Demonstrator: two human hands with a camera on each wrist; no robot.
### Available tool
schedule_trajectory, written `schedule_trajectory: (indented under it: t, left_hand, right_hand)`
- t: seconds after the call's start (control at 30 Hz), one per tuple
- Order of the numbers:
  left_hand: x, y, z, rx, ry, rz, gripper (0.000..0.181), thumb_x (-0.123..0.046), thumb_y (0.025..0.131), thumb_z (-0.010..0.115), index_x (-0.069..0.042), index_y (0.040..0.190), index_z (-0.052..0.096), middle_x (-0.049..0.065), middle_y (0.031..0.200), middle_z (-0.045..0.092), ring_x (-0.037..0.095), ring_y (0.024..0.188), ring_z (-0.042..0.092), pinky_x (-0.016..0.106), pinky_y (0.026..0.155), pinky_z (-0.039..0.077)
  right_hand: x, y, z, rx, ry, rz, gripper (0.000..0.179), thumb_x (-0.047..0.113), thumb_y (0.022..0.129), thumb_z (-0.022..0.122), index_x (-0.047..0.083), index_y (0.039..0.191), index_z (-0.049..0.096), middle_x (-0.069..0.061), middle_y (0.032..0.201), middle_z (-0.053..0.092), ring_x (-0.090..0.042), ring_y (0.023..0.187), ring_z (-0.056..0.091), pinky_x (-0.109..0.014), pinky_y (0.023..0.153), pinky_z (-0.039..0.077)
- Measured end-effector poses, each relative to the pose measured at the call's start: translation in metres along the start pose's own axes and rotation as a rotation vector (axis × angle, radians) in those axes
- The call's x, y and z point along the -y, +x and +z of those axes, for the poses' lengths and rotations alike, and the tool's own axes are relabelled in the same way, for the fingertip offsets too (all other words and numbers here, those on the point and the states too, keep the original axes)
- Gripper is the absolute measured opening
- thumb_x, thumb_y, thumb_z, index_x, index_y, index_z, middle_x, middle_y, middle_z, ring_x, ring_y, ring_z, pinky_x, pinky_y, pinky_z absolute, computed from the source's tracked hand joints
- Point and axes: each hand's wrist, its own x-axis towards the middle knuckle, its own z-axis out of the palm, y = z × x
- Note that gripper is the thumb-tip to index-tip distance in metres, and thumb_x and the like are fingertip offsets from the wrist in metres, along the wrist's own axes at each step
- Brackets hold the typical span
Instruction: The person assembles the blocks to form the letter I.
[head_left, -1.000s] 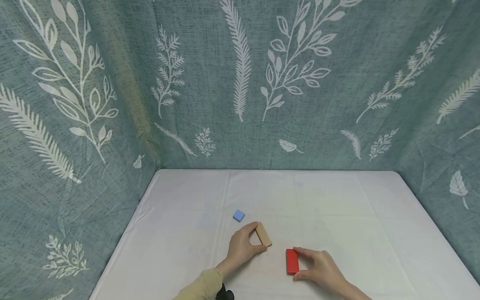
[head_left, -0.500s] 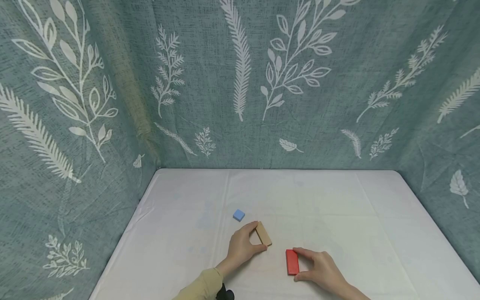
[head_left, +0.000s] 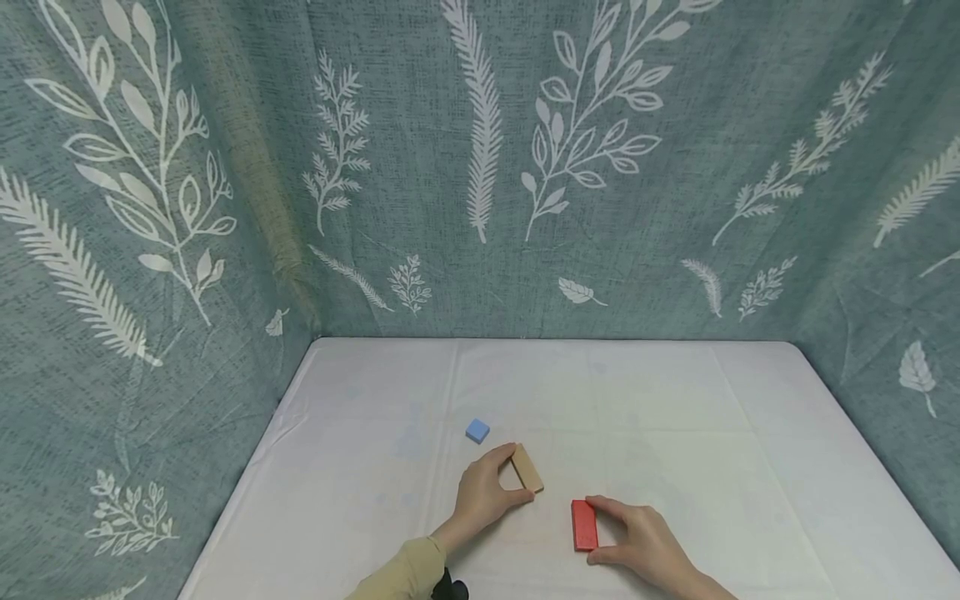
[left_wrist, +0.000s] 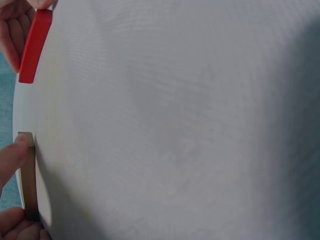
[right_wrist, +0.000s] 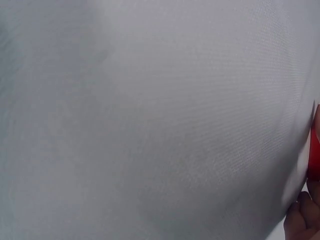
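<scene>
In the head view my left hand (head_left: 480, 497) pinches a natural wood block (head_left: 527, 468) by its two ends, thumb at the near end and a finger at the far end. The left wrist view shows the wood block (left_wrist: 29, 182) from the side, held between thumb and fingers. To the right, my right hand (head_left: 643, 542) holds a red rectangular block (head_left: 584, 526) the same way, by its short ends. Only a sliver of the red block (right_wrist: 314, 155) appears at the right edge of the right wrist view. The two blocks are apart, the red one nearer to me.
A small blue square block (head_left: 477, 431) lies beyond my left hand. Everything rests on a table with a white cloth (head_left: 675, 417). A green leaf-patterned curtain (head_left: 420, 167) surrounds the back and sides. A black object (head_left: 451, 587) sits by the left sleeve.
The red block and my right hand have shifted very slightly toward me, and the block's top now shows a little more. My left hand, the wood block and the blue block stay put.
</scene>
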Motion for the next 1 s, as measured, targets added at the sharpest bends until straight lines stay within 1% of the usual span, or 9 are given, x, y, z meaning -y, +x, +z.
schedule_trajectory:
  t: [0.23,0.5,1.0]
  left_hand:
    - [-0.0003,-0.0003,-0.0006,-0.002,-0.002,0.005,0.071,-0.026,0.067,0.085,0.003,0.126,0.057,0.017,0.127,0.061,0.034,0.118,0.057,0.047,0.099,0.048]
    - [-0.0011,-0.0001,-0.0009,-0.010,0.005,0.015,0.071,-0.025,0.066,0.085,0.004,0.125,0.057,0.017,0.126,0.062,0.033,0.117,0.058,0.047,0.098,0.048]
    - [-0.0008,0.0001,0.0002,-0.020,0.012,0.019,0.071,-0.025,0.066,0.085,0.003,0.125,0.057,0.016,0.126,0.062,0.033,0.116,0.059,0.047,0.097,0.049]
  right_hand:
    - [-0.0004,-0.0001,0.0006,0.006,-0.025,-0.008,0.073,0.049,0.061,0.082,0.013,0.122,0.064,0.001,0.117,0.069,-0.023,0.110,0.064,-0.036,0.091,0.055]
    - [-0.0018,0.0001,0.0005,0.023,-0.013,-0.022,0.076,0.052,0.063,0.080,0.010,0.123,0.063,-0.002,0.121,0.067,-0.025,0.112,0.063,-0.038,0.092,0.055]
    - [-0.0014,-0.0016,-0.0004,0.017,-0.014,-0.024,0.077,0.054,0.063,0.079,0.011,0.124,0.062,-0.001,0.121,0.067,-0.024,0.112,0.063,-0.037,0.092,0.055]
